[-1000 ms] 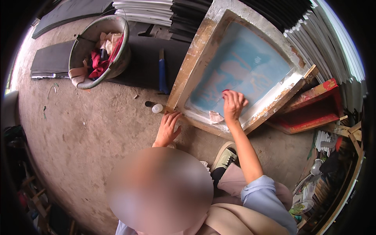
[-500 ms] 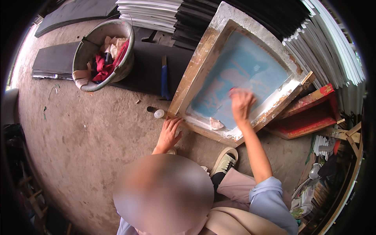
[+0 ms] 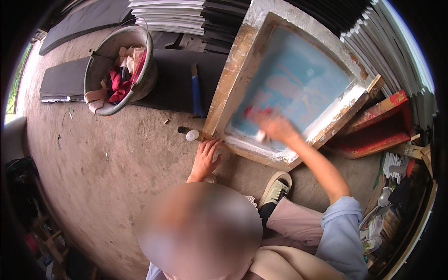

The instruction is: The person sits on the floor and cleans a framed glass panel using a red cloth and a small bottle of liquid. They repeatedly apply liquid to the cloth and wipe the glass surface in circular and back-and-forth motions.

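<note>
A silk-screen printing frame (image 3: 217, 101) of worn wood lies tilted before me, with blue mesh (image 3: 302, 70) bearing paler shapes. My right hand (image 3: 276, 128) is low over the mesh, blurred by motion, closed on a red cloth (image 3: 255, 113). Just under that hand sits a small crumpled pale scrap (image 3: 261, 136), partly covered. At the frame's near left corner my left hand (image 3: 205, 157) rests with its fingers laid on the wood and the thumb apart. A small white translucent cap (image 3: 192, 135) and a black cap (image 3: 182, 129) are on the floor beside that corner.
A bucket (image 3: 145, 88) holding red and pale rags stands at the upper left. Beside it, a blue-handled tool (image 3: 196, 95) lies on a black board (image 3: 175, 70). A red-stained frame (image 3: 373, 135) is at the right. Stacked sheets (image 3: 168, 16) line the back.
My right hand has swept left and slightly toward me over the mesh with the red cloth, now partly covering the pale scrap. My left hand stays on the corner. The view has shifted slightly.
</note>
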Motion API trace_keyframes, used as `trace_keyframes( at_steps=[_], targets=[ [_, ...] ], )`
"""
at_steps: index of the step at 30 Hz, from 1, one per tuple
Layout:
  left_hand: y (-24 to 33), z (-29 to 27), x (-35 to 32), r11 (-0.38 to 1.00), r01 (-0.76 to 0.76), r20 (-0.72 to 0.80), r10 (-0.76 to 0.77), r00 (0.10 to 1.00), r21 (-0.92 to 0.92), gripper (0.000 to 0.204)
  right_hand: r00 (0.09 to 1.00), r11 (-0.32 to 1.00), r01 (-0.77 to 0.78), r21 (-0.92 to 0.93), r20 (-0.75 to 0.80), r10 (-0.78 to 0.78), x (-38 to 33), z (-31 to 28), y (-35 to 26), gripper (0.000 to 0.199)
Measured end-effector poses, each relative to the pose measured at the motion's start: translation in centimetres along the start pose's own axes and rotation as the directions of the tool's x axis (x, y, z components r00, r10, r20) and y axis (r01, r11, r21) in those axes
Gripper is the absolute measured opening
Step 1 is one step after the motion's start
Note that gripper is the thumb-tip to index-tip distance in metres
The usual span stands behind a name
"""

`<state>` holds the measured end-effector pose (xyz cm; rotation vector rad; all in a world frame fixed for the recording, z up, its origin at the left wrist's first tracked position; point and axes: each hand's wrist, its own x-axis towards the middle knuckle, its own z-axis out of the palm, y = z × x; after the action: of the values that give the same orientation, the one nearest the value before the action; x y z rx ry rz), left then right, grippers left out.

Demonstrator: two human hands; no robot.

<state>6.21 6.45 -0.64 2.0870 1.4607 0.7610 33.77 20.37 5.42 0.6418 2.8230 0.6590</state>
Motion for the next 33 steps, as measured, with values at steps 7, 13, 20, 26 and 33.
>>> trace_keyframes(
  at_steps=[7, 13, 20, 26, 33],
  targets=[
    [0.6, 0.5, 0.8, 1.000, -0.005, -0.010, 0.005, 1.000, -0.007, 0.064, 0.586, 0.628, -0.675, 0.387, -0.236, 0.775, 3.6, -0.8, 1.9, 0.057],
    [0.8, -0.2, 0.6, 1.000, -0.019, 0.003, 0.019, 1.000, -0.015, 0.062, 0.981, 0.864, -0.131, 0.487, -0.065, 0.185, -4.6, 0.9, -7.4, 0.058],
    [1.5, -0.8, 0.4, 1.000, -0.012, 0.050, 0.012, 0.999, -0.007, 0.061, 0.850, 0.888, -0.411, 0.206, -0.266, 0.455, -5.2, -2.6, 2.0, 0.045],
    [2.1, -3.7, 1.3, 0.987, -0.157, 0.214, 0.163, 0.963, -0.046, 0.048, 0.627, 0.584, -0.427, 0.691, -0.239, 0.742, -3.7, -8.7, 7.1, 0.014],
    [10.5, -15.7, 7.7, 0.947, -0.299, 0.193, 0.318, 0.928, -0.117, 0.036, 0.796, 0.591, -0.364, 0.720, -0.089, 0.599, -4.9, -22.2, 10.4, 0.007]
  ],
)
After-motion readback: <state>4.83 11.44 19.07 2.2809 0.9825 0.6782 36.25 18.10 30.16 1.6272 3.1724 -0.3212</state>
